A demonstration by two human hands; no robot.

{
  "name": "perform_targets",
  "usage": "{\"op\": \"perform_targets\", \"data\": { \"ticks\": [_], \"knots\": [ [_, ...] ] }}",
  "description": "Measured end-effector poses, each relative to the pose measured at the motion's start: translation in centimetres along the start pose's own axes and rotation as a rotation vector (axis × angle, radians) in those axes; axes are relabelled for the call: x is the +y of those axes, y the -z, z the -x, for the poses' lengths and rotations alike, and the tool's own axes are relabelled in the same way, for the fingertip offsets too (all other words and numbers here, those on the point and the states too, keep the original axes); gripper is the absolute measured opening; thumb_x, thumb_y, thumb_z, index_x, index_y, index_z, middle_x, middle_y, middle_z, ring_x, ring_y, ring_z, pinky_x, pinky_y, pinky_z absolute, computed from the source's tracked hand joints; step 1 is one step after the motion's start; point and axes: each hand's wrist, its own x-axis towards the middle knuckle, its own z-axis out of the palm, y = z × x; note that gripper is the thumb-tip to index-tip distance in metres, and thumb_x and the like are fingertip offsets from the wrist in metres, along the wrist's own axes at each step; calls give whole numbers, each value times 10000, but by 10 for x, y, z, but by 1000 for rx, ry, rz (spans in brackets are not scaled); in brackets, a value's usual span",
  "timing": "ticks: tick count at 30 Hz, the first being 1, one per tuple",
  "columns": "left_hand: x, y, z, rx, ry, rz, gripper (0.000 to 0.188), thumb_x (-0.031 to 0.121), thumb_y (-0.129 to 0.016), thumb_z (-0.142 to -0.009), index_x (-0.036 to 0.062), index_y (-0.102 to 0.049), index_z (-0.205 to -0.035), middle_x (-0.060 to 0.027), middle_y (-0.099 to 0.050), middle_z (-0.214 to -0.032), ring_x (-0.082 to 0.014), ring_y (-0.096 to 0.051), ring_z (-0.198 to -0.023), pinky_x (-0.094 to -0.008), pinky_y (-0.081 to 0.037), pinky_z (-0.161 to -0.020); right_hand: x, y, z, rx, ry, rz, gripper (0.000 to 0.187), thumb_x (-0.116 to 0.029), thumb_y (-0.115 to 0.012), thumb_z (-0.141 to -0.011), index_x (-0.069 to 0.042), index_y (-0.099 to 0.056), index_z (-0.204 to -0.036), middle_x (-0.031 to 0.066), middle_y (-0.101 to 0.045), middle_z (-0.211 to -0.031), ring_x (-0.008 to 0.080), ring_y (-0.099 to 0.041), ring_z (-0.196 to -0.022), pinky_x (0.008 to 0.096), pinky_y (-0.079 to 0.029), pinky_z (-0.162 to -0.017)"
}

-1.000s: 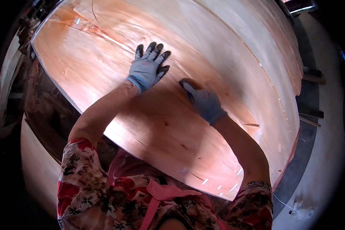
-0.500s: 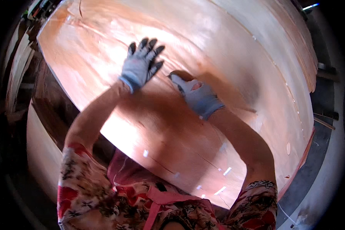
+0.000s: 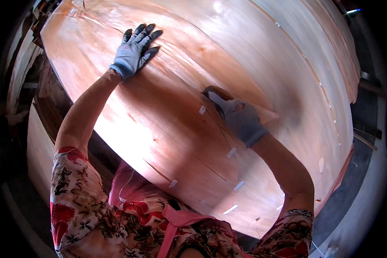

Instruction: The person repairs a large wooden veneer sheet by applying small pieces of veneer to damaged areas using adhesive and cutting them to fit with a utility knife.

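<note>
A broad sheet of pale, pinkish wood veneer (image 3: pixel 176 129) spreads out in front of me, with long splits and small white tape-like strips (image 3: pixel 231 152) on it. My left hand (image 3: pixel 131 56), in a grey glove with dark fingertips, lies flat on its upper left part, fingers spread. Farther right and nearer to me, my right hand (image 3: pixel 241 118) is bent over the veneer in a similar glove with a hole at its back. Its fingers are mostly hidden; a dark brown rounded shape (image 3: pixel 219 92) shows beside the thumb, and I cannot make out whether it is held.
More pale veneer (image 3: pixel 288 56) lies on the far right, layered at its edge. Ragged strips of wood (image 3: pixel 23 73) stand at the left, above another pale sheet (image 3: pixel 38 155). A grey floor strip (image 3: pixel 365 189) runs along the right.
My left hand has moved up and left and now lies flatter. My right hand has shifted right and toward me. The splits and white strips show in different places on the veneer.
</note>
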Motion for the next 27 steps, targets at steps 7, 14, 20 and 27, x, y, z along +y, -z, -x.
{"op": "perform_targets", "data": {
  "ticks": [7,14,20,27],
  "knots": [
    [0,-4,-1,9,-22,-12,539,403,-511,-995,289,-384,-1506,-45,-336,-1583,-280,-300,-1463,-501,-194,-1180,3,-8,26,-32,-25,251,440,-297,-501,-990,-224,-469,-1423,170,-656,-751,327,-675,-668,442,-528,-577],
    [-5,-5,3,-3,-34,-21,545,377,-507,-1001,288,-361,-1519,-20,-319,-1593,-254,-288,-1471,-494,-202,-1177,55,7,104,-181,-148,249,429,-269,-524,-982,-246,-504,-1410,159,-668,-756,323,-674,-646,441,-535,-577],
    [0,-1,-2,-47,-28,-65,560,394,-490,-997,268,-353,-1525,-21,-301,-1603,-238,-267,-1481,-483,-157,-1182,96,34,198,-233,-294,233,536,-209,-626,-928,-231,-464,-1439,159,-711,-896,345,-690,-718,434,-553,-662],
    [-5,5,5,-28,7,-17,554,386,-508,-990,275,-373,-1515,-24,-324,-1592,-232,-276,-1476,-500,-157,-1173,11,11,118,262,-343,-289,605,-293,-711,-876,-56,-463,-1375,122,-705,-1094,293,-702,-958,374,-555,-784]
  ]
}}
